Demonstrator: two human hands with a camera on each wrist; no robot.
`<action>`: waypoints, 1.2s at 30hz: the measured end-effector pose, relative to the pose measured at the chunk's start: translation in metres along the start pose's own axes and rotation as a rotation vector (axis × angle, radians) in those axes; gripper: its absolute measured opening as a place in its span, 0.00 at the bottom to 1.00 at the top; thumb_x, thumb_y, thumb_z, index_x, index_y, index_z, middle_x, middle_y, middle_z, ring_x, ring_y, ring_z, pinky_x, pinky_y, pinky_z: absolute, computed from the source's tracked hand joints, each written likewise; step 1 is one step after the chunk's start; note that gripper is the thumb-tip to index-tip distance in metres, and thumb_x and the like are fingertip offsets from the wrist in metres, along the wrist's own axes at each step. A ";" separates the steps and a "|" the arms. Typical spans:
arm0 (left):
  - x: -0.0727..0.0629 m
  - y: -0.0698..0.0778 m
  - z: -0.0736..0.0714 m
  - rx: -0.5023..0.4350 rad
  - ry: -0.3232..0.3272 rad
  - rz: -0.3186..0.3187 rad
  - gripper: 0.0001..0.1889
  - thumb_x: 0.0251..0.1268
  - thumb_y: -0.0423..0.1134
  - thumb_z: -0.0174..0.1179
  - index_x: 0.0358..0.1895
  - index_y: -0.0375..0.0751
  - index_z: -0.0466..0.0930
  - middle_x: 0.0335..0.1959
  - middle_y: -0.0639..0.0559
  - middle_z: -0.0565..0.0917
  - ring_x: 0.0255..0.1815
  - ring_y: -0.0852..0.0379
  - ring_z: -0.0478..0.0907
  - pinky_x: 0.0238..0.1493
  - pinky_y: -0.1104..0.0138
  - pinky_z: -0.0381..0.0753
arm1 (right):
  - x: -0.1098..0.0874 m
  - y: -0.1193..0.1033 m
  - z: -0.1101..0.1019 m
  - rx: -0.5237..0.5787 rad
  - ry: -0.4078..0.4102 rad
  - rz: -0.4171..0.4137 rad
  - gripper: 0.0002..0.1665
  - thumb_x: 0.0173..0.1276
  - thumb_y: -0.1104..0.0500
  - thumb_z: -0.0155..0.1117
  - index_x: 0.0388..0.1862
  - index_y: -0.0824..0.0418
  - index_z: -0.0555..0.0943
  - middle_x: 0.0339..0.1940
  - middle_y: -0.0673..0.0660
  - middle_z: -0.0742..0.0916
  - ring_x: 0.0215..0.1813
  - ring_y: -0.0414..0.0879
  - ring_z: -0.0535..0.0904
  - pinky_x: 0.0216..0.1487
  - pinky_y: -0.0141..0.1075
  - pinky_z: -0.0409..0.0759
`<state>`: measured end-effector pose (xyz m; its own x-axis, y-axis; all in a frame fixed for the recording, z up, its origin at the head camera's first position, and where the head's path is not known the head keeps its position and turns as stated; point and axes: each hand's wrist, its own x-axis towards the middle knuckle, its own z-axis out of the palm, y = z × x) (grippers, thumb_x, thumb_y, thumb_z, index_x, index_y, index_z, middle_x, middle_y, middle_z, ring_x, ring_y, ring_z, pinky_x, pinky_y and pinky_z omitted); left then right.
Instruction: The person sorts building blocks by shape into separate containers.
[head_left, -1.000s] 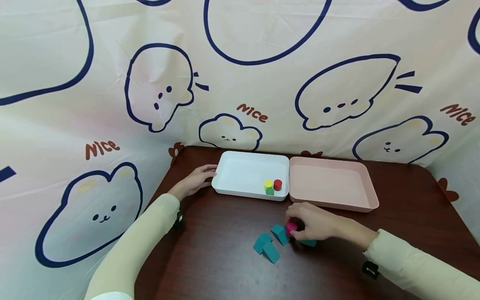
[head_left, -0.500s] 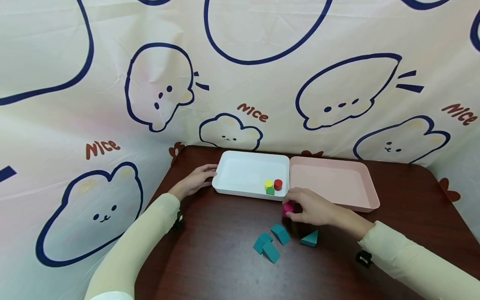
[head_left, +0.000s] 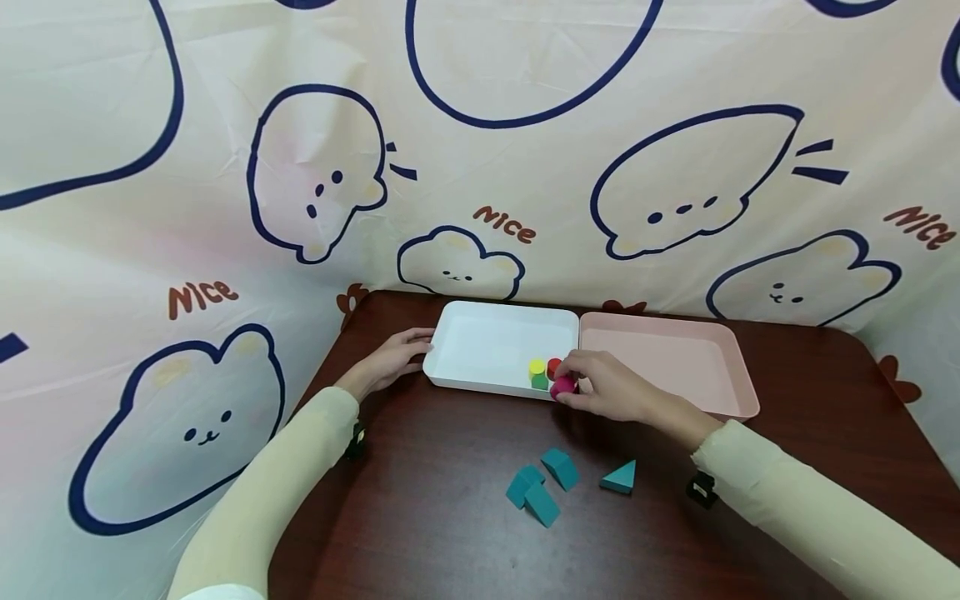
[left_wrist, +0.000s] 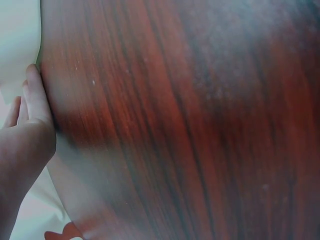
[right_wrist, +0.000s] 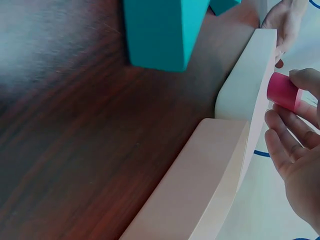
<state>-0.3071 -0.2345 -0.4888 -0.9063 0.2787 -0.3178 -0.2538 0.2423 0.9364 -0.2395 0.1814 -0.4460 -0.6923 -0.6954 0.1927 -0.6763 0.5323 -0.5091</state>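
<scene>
My right hand (head_left: 611, 387) pinches a pink cylinder block (right_wrist: 284, 91) between thumb and fingers, over the front right corner of the white tray (head_left: 487, 342). Inside that corner sit a yellow cylinder (head_left: 537, 368), a red cylinder (head_left: 554, 367) partly covered by the hand, and a green block (head_left: 540, 382). At the tray's left end my left hand (head_left: 390, 360) rests with fingers extended against the wall. In the left wrist view, the left hand (left_wrist: 32, 120) shows at the left edge, its fingers straight along the tray.
A pink tray (head_left: 667, 358) stands right beside the white one. On the brown table (head_left: 450, 467) in front lie several teal blocks, among them a wedge (head_left: 619, 477) to the right and an overlapping pair (head_left: 534, 496). A printed cloth (head_left: 555, 167) hangs behind.
My right hand has carried the pink cylinder from beside the teal blocks, forward and left, up to the white tray's corner. The left hand has stayed in place.
</scene>
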 end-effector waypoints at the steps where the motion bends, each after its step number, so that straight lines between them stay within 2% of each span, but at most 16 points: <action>1: 0.000 0.000 0.000 -0.001 -0.001 0.000 0.29 0.86 0.39 0.51 0.84 0.41 0.57 0.80 0.40 0.66 0.75 0.43 0.70 0.75 0.48 0.71 | 0.003 0.000 0.000 -0.011 0.008 -0.004 0.15 0.66 0.56 0.81 0.49 0.58 0.87 0.42 0.47 0.87 0.45 0.48 0.81 0.49 0.46 0.87; 5: 0.000 -0.001 0.000 -0.001 0.004 0.002 0.29 0.86 0.39 0.51 0.83 0.41 0.58 0.79 0.40 0.66 0.75 0.43 0.70 0.75 0.48 0.72 | 0.013 0.003 0.000 -0.021 0.028 -0.011 0.14 0.67 0.56 0.80 0.48 0.59 0.87 0.42 0.49 0.87 0.43 0.48 0.83 0.49 0.45 0.87; 12: -0.001 0.002 0.001 -0.012 0.017 -0.011 0.29 0.86 0.39 0.52 0.83 0.42 0.59 0.79 0.41 0.67 0.75 0.43 0.70 0.74 0.48 0.72 | 0.033 0.003 0.003 0.005 0.013 0.121 0.15 0.69 0.54 0.78 0.51 0.56 0.87 0.44 0.48 0.87 0.46 0.49 0.82 0.55 0.44 0.87; 15: 0.000 0.001 0.000 -0.012 0.010 -0.009 0.29 0.86 0.39 0.51 0.83 0.41 0.58 0.80 0.40 0.66 0.75 0.43 0.69 0.74 0.48 0.72 | 0.041 0.003 0.003 0.003 0.016 0.121 0.18 0.69 0.54 0.79 0.54 0.58 0.87 0.45 0.49 0.87 0.46 0.47 0.81 0.55 0.45 0.87; 23: -0.001 -0.002 0.000 -0.008 0.013 -0.010 0.30 0.86 0.39 0.51 0.84 0.40 0.57 0.80 0.39 0.65 0.76 0.43 0.68 0.75 0.48 0.70 | 0.066 0.001 0.006 0.011 0.024 0.147 0.18 0.69 0.53 0.79 0.54 0.57 0.87 0.44 0.49 0.87 0.46 0.46 0.82 0.50 0.37 0.87; 36: -0.002 0.001 0.001 -0.005 0.017 -0.012 0.30 0.86 0.39 0.51 0.84 0.41 0.58 0.80 0.40 0.66 0.75 0.44 0.69 0.75 0.49 0.72 | 0.085 0.013 0.019 0.020 0.034 0.165 0.16 0.69 0.54 0.78 0.50 0.60 0.88 0.41 0.50 0.88 0.44 0.46 0.81 0.52 0.40 0.86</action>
<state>-0.3052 -0.2336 -0.4878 -0.9089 0.2596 -0.3265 -0.2666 0.2405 0.9333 -0.3021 0.1199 -0.4521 -0.8020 -0.5823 0.1334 -0.5478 0.6278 -0.5530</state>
